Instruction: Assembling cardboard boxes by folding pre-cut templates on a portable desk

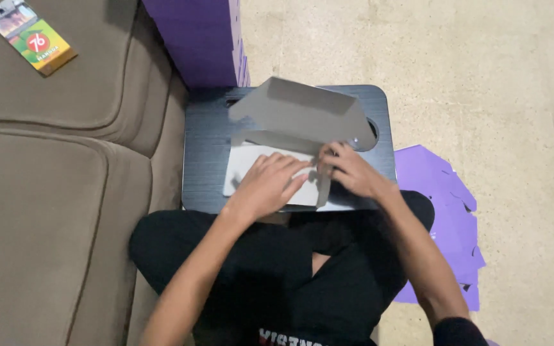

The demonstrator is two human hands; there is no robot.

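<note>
Here, brown sofa (pixel 46 166) noted well left of the fingers, black lap desk (pixel 206 160) beneath them, grey cardboard box blank (pixel 302 115) half folded, pressed flat by left hand (pixel 267 186), fingers spread, flap pinched by right hand (pixel 351 172).

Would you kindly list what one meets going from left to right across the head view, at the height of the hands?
Brown sofa cushion → black lap desk → left hand on the grey cardboard sheet → right hand → flat purple cardboard pieces → beige floor.
</note>
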